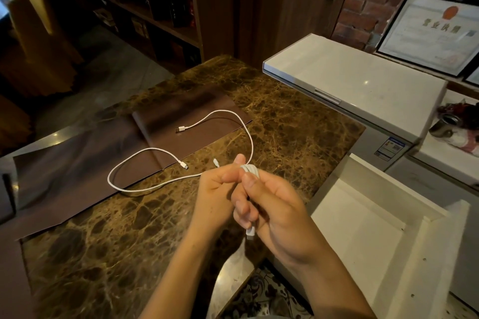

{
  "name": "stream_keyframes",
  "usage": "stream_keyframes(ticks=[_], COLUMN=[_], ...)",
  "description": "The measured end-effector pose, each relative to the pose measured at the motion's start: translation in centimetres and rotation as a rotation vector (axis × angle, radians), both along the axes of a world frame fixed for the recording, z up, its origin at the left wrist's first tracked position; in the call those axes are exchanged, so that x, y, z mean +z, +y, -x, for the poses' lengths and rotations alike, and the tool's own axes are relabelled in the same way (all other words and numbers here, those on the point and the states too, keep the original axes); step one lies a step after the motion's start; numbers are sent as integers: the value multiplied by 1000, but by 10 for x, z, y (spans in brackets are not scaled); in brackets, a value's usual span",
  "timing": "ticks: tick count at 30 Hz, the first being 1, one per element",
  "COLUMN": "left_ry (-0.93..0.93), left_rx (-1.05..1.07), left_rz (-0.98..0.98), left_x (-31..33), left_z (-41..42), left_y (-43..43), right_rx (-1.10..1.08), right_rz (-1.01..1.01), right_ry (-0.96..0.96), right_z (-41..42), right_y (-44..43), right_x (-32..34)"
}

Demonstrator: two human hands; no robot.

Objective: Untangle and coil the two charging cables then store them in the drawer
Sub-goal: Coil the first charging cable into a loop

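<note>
Two white cables, both unstored: one [248, 172] part-coiled, pinched between the left hand [215, 197] and right hand [274, 204] above the marble counter's [103, 254] near edge — its tail trailing — the other [220, 118] loose toward the far edge; drawer [363, 228] open, apparently empty.

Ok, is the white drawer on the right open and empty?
Open and empty: the white drawer is pulled out beside the marble counter, its pale floor bare. No cable lies inside.
</note>
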State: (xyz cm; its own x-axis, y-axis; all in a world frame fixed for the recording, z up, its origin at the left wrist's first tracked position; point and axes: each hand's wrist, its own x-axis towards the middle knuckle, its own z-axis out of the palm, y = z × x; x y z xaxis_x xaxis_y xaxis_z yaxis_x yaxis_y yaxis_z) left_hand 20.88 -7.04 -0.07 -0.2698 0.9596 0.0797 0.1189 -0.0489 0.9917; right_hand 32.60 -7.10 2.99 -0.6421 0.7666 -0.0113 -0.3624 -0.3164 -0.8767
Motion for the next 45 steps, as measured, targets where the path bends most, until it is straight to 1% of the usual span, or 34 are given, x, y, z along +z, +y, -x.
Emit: stream_keyframes(ticks=[3,6,10,15,17,20,25,33,39,42,45], left_ry=[-52,8,63,128,158,210,291,402,470,517,557], left_rx=[-13,-50,-84,-73,-73,-75,-72,-86,-129,-147,-140], left_rz=[-48,-116,-123,-79,-49,-17,17,62,118,101,71], left_x=[-7,-12,-14,-12,-11,-11,-6,1,11,17,24], left_z=[5,10,6,3,2,1,-1,2,6,11,17], left_y=[-5,-12,-21,-27,-30,-35,-41,-42,-43,-42,-40], right_rx=[31,29,6,-18,-32,-50,-90,-140,-173,-185,-148], right_rz=[76,135,84,31,48,90,91,36,-77,-159,-186], right_ry=[37,127,103,101,114,182,184,105,-23,-113,-154], right_z=[0,-1,-4,2,6,11,16,22,24,24,23], right_y=[8,19,32,40,42,46,55,62,62,62,58], right_x=[2,7,13,12,12,11,6,-3,-14,-22,-28])
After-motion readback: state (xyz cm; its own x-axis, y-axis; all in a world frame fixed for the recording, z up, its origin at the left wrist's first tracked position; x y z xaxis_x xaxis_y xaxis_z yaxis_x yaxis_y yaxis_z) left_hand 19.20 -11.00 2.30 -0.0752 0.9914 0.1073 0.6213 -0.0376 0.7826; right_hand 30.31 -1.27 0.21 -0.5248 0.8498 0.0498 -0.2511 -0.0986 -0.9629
